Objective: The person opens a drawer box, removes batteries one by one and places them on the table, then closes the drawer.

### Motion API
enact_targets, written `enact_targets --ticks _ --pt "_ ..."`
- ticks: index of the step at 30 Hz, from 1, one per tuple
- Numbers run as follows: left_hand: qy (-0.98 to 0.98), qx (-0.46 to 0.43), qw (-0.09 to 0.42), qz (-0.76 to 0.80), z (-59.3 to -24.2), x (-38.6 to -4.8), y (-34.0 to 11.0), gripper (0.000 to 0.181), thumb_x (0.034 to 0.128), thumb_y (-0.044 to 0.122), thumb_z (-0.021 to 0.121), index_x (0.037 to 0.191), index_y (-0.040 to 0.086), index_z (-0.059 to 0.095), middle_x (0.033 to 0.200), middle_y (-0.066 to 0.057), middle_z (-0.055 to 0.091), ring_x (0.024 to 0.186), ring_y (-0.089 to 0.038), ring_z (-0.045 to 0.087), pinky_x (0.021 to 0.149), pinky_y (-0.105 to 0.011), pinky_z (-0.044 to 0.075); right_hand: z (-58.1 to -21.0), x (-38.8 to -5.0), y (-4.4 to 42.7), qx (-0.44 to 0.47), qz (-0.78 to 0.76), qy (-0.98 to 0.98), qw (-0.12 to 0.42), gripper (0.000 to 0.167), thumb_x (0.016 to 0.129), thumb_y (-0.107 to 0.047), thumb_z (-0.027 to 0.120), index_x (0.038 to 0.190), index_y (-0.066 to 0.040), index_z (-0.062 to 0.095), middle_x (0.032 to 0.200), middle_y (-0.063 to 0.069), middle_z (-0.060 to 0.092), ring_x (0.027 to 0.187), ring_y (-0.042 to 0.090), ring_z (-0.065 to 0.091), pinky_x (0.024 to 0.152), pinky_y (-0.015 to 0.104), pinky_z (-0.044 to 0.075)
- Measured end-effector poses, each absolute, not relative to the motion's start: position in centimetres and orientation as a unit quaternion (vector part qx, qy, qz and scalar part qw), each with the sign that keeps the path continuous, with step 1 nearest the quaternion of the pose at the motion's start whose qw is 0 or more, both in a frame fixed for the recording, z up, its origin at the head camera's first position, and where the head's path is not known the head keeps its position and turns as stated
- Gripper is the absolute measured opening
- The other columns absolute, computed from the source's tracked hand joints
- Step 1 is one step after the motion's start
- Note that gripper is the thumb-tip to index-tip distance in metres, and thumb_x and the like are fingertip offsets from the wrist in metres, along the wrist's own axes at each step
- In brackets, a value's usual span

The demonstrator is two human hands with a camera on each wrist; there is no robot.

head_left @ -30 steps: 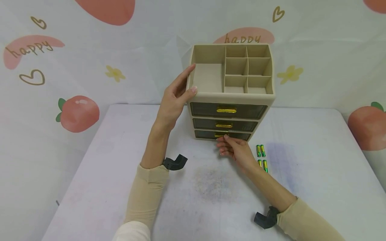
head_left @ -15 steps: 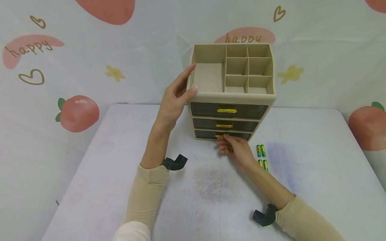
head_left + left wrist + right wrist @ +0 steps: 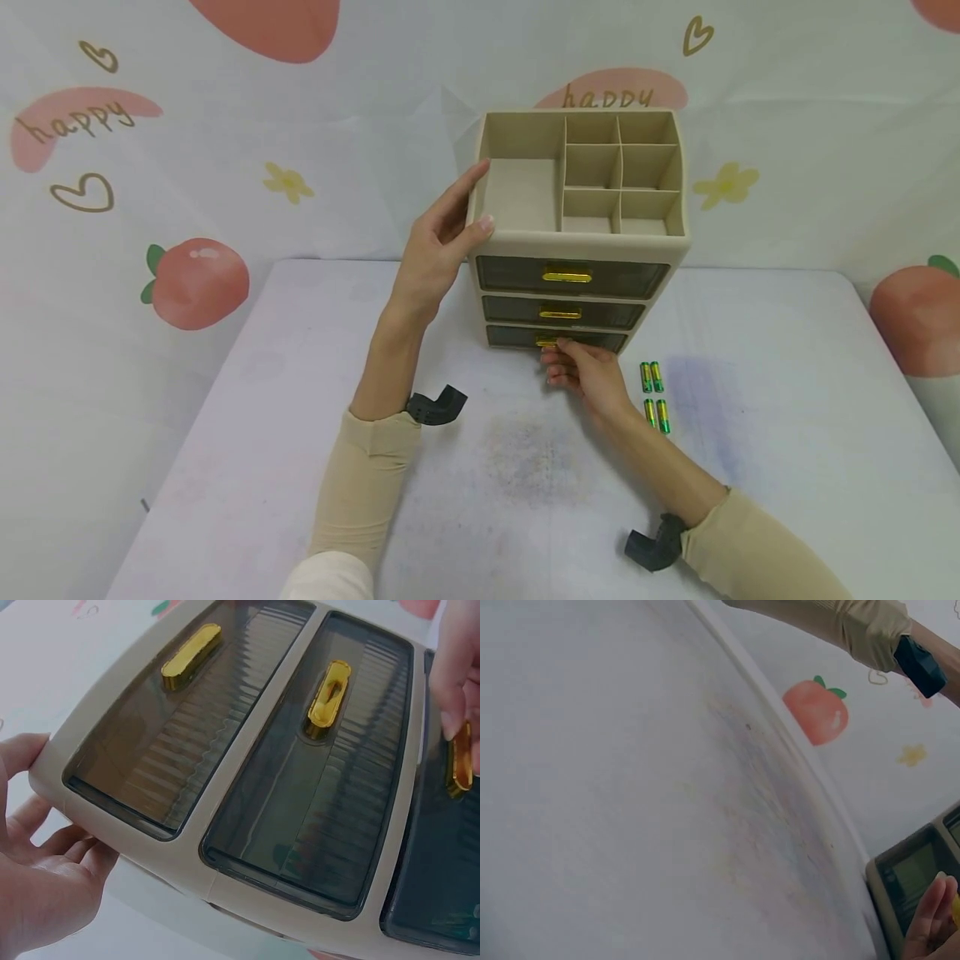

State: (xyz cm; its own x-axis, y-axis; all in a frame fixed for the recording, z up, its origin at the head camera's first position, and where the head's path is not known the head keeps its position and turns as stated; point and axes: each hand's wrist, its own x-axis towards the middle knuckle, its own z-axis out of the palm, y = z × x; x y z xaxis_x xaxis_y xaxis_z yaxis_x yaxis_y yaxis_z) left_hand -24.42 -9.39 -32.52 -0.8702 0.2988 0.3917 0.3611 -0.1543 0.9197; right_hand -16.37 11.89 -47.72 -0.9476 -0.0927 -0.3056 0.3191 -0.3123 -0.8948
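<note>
Stained table (image 3: pixel 510 533), printed backdrop (image 3: pixel 360 167), left hand (image 3: pixel 429 254) gripping organizer (image 3: pixel 521 196), right hand (image 3: pixel 592 377) apparently pinching handle (image 3: pixel 462 766)

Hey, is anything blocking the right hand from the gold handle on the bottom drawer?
Nothing visible is. The right hand has its thumb and fingers right at the gold handle of the bottom drawer. The four batteries lie off to the right, not in between.

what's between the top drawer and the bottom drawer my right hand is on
The middle drawer, with its gold handle, lies between the top drawer and the bottom drawer, where your right hand is. The head view shows it.
</note>
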Motion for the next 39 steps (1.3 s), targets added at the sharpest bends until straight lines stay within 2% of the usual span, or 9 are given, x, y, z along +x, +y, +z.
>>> enact_targets --ticks 6,23,29,39 --pt "-0.651 -0.254 0.023 -0.715 -32.5 -24.4 -9.4 0.056 0.0976 0.004 0.059 0.151 0.012 0.044 0.156 -0.007 0.039 0.139 -0.021 0.041 0.111 -0.032 0.036 -47.9 -15.6 11.9 0.096 -0.802 0.576 0.123 0.037 0.103 -0.013 0.050 0.116 0.020 0.059 0.083 0.005 0.072 0.068 0.011 0.066 0.068 0.024 0.057" --pt "-0.651 -0.257 0.025 -0.713 -32.6 -24.4 -9.4 0.056 0.0977 0.005 0.060 0.151 0.013 0.044 0.155 -0.010 0.039 0.139 -0.023 0.042 0.110 -0.033 0.037 -47.9 -13.9 11.6 0.109 -0.803 0.574 0.121 0.028 0.102 -0.011 0.051 0.104 0.012 0.066 0.083 0.006 0.072 0.067 0.014 0.067 0.068 0.028 0.058" --pt "-0.649 -0.260 0.027 -0.714 -32.7 -24.4 -9.5 0.056 0.0979 0.004 0.059 0.151 0.012 0.044 0.156 -0.009 0.038 0.139 -0.021 0.041 0.110 -0.033 0.036 -47.9 -13.5 11.7 0.108 -0.808 0.567 0.120 0.029 0.102 -0.011 0.051 0.106 0.014 0.065 0.083 0.008 0.073 0.067 0.014 0.067 0.068 0.028 0.058" --pt "-0.651 -0.255 0.024 -0.715 -32.6 -24.4 -9.4 0.056 0.0977 0.005 0.060 0.151 0.013 0.044 0.155 -0.010 0.039 0.137 -0.023 0.043 0.109 -0.033 0.038 -47.9 -12.5 11.8 0.107 -0.811 0.556 0.147 0.027 0.102 -0.012 0.051 0.109 0.011 0.064 0.089 0.010 0.074 0.070 0.016 0.070 0.073 0.031 0.059"
